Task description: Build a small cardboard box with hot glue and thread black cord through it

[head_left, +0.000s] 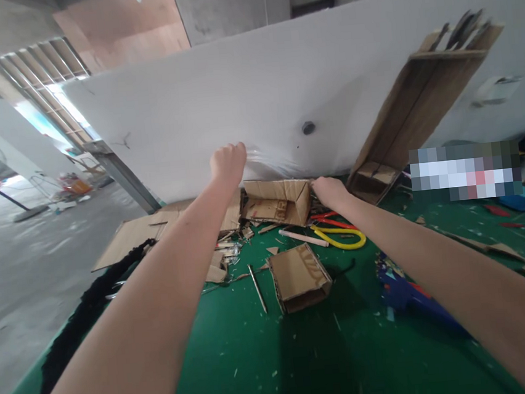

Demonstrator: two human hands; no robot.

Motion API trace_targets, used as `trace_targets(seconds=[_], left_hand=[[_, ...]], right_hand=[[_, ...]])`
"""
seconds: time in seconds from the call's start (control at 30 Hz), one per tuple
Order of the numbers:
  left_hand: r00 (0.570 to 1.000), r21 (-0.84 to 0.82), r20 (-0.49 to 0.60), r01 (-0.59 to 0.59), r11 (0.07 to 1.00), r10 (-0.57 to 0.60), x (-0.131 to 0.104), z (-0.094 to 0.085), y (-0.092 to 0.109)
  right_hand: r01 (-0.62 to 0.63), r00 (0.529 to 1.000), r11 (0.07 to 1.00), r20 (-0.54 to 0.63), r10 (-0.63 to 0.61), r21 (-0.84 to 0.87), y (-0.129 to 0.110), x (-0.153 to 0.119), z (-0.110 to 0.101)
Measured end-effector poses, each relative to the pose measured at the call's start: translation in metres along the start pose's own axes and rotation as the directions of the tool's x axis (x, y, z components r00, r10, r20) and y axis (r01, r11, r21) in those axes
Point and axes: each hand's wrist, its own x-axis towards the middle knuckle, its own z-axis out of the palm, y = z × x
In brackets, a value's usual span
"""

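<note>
Clear plastic film is stretched out in front of the white panel, trailing right from the left hand, fingers curled up tight and pinching its end. Next over there's an open cardboard box, then the right hand right at its corner, fingers bunched but can't tell on what, with a yellow handle just below.

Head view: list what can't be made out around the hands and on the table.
All in the head view:
Left hand: its back hides the fingertips and any grip on the clear film.
Right hand: its back hides the fingertips; a grip on the open cardboard is unclear.
Blue object: partly covered by the right forearm.
Table, right side: a pixelated patch covers what lies there.
</note>
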Motion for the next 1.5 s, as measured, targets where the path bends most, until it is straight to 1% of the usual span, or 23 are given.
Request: trace_targets(seconds=[0.1, 0.23, 0.33, 0.43, 0.57, 0.67, 0.73, 0.8, 0.83, 0.87, 0.93, 0.97, 1.0, 1.03, 1.07, 1.1, 1.13, 1.17, 1.23, 1.3, 1.37, 1.43, 1.5], left_hand=[[0.998, -0.002, -0.038, 0.042, 0.999, -0.042, -0.002, -0.011, -0.016], [0.992, -0.018, -0.084, 0.094, 0.995, -0.096, -0.009, -0.029, -0.045], [0.984, -0.023, -0.111, 0.135, 0.991, -0.136, -0.023, -0.041, -0.07], [0.968, -0.066, -0.119, 0.214, 0.975, -0.221, -0.043, -0.048, -0.094], [0.907, -0.181, -0.058, 0.402, 0.897, -0.418, -0.069, -0.049, -0.12], [0.863, -0.282, 0.007, 0.487, 0.827, -0.506, -0.089, -0.047, -0.133], [0.847, -0.399, 0.088, 0.513, 0.76, -0.525, -0.107, -0.043, -0.135], [0.843, -0.533, 0.201, 0.522, 0.666, -0.5, -0.132, -0.037, -0.131], [0.847, -0.594, 0.253, 0.518, 0.616, -0.468, -0.147, -0.034, -0.125], [0.847, -0.648, 0.304, 0.519, 0.558, -0.435, -0.162, -0.03, -0.118], [0.857, -0.736, 0.37, 0.505, 0.45, -0.357, -0.195, -0.025, -0.098], [0.86, -0.79, 0.396, 0.497, 0.36, -0.321, -0.211, -0.024, -0.087], [0.856, -0.873, 0.45, 0.481, 0.075, -0.253, -0.226, -0.024, -0.076], [0.858, -0.875, 0.481, 0.455, -0.166, -0.181, -0.24, -0.025, -0.066], [0.86, -0.847, 0.488, 0.425, -0.319, -0.151, -0.253, -0.028, -0.055], [0.855, -0.8, 0.509, 0.428, -0.42, -0.1, -0.263, -0.032, -0.045], [0.848, -0.752, 0.528, 0.446, -0.485, -0.04, -0.273, -0.036, -0.036], [0.845, -0.712, 0.535, 0.464, -0.526, 0.021, -0.281, -0.04, -0.027], [0.834, -0.647, 0.536, 0.507, -0.569, 0.133, -0.294, -0.045, -0.01], [0.819, -0.606, 0.533, 0.546, -0.579, 0.213, -0.304, -0.047, 0.004], [0.805, -0.587, 0.525, 0.578, -0.567, 0.277, -0.312, -0.044, 0.014], [0.803, -0.602, 0.524, 0.585, -0.543, 0.285, -0.316, -0.039, 0.02], [0.812, -0.639, 0.536, 0.57, -0.517, 0.233, -0.318, -0.036, 0.022]], right_hand=[[-0.013, 1.0, 1.0, -0.003, 0.013, -0.003, 0.0, 0.002, 0.002], [-0.016, 1.0, 1.0, -0.009, 0.016, 0.018, 0.0, 0.006, 0.002], [-0.027, 0.999, 0.999, -0.03, 0.029, 0.043, -0.001, 0.005, 0.001], [-0.044, 0.996, 0.995, -0.068, 0.05, 0.088, -0.004, -0.001, -0.001], [-0.03, 0.99, 0.982, -0.131, 0.055, 0.187, -0.01, -0.013, -0.009], [-0.023, 0.977, 0.958, -0.198, 0.083, 0.287, -0.014, -0.024, -0.021], [-0.007, 0.964, 0.93, -0.243, 0.103, 0.366, -0.018, -0.035, -0.034], [0.042, 0.953, 0.896, -0.286, 0.097, 0.443, -0.024, -0.05, -0.048], [0.079, 0.948, 0.876, -0.307, 0.081, 0.475, -0.028, -0.061, -0.055], [0.118, 0.944, 0.855, -0.325, 0.062, 0.505, -0.033, -0.073, -0.061], [0.194, 0.938, 0.81, -0.347, 0.013, 0.554, -0.045, -0.104, -0.072], [0.227, 0.939, 0.785, -0.344, -0.019, 0.577, -0.052, -0.12, -0.076], [0.253, 0.943, 0.76, -0.33, -0.054, 0.599, -0.06, -0.137, -0.079], [0.276, 0.95, 0.719, -0.295, -0.103, 0.637, -0.068, -0.153, -0.082], [0.27, 0.963, 0.606, -0.202, -0.179, 0.748, -0.076, -0.167, -0.083], [0.223, 0.963, 0.506, -0.107, -0.248, 0.834, -0.085, -0.179, -0.084], [0.193, 0.952, 0.439, -0.059, -0.301, 0.877, -0.094, -0.188, -0.084], [0.156, 0.95, 0.394, -0.028, -0.311, 0.906, -0.104, -0.194, -0.084], [0.106, 0.95, 0.3, -0.008, -0.312, 0.948, -0.121, -0.2, -0.081], [0.102, 0.938, 0.185, -0.033, -0.346, 0.977, -0.136, -0.201, -0.077], [0.132, 0.924, 0.114, -0.08, -0.374, 0.985, -0.147, -0.2, -0.074], [0.165, 0.93, 0.117, -0.115, -0.349, 0.979, -0.152, -0.201, -0.07], [0.178, 0.942, 0.153, -0.123, -0.314, 0.972, -0.153, -0.203, -0.067]])
